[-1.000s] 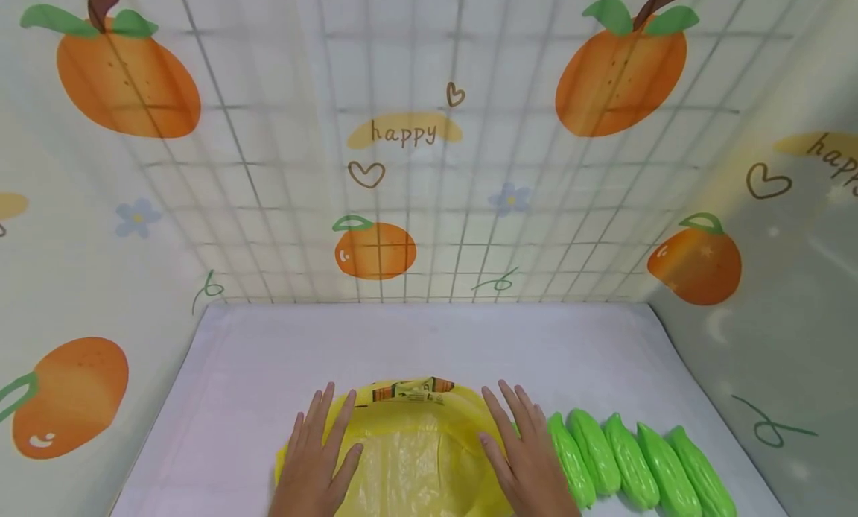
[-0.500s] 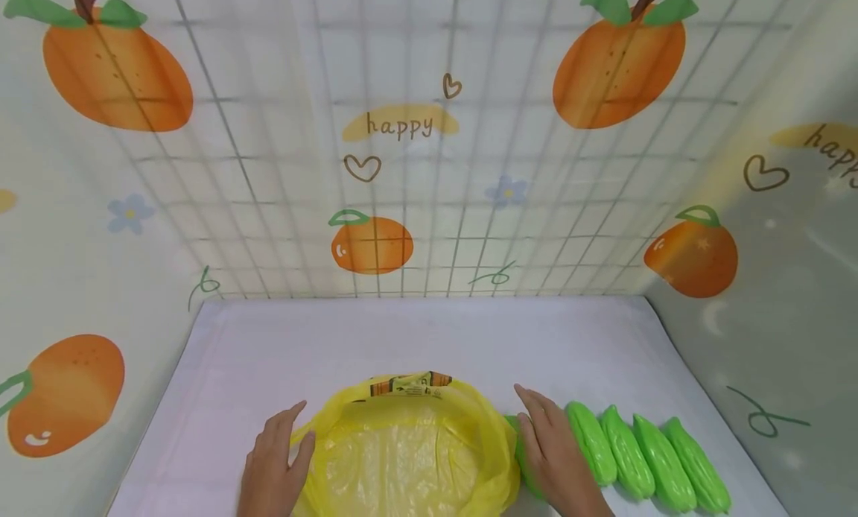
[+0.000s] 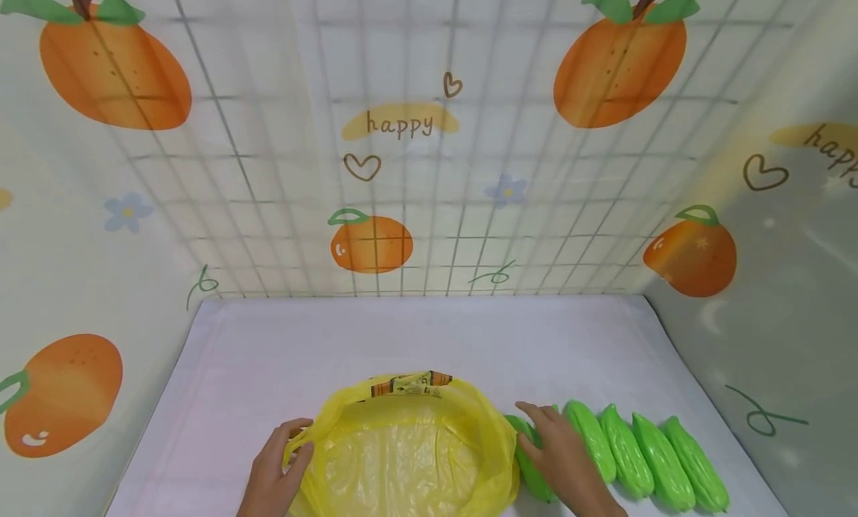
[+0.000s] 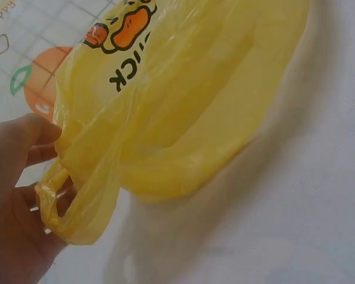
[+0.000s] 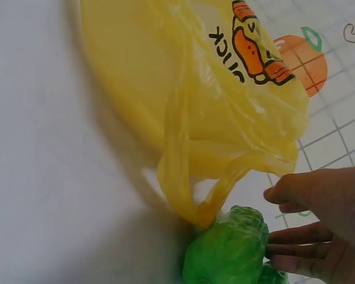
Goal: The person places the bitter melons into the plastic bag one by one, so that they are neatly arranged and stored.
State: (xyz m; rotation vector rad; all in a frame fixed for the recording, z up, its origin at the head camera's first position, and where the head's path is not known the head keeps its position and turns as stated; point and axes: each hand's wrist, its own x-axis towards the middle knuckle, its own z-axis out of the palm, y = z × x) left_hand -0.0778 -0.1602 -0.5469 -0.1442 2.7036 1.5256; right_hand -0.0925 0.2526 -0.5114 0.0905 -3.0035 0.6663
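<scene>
A yellow plastic bag [image 3: 409, 461], its mouth spread wide, stands at the front middle of the table in the head view. At its left rim my left hand [image 3: 271, 465] has its fingers bent round the handle loop [image 4: 77, 225]. On the other side, the right hand [image 3: 566, 454] is spread loosely beside the bag. Its thumb is near the right handle [image 5: 204, 204], and its lower fingertips are right at a glossy green, gourd-like piece [image 5: 225, 248]. The bag's wall bears a printed duck face [image 4: 133, 26].
Several more green pieces [image 3: 626, 454] lie in a slanting row right of the bag. A white tabletop [image 3: 429, 331] runs back to a gridded curtain [image 3: 436, 204] printed with oranges. Similar printed walls stand at left and right.
Both hands have moved apart from above the bag's opening to its two sides. The left fingers have come round the handle, and the bag's mouth looks wider and rounder.
</scene>
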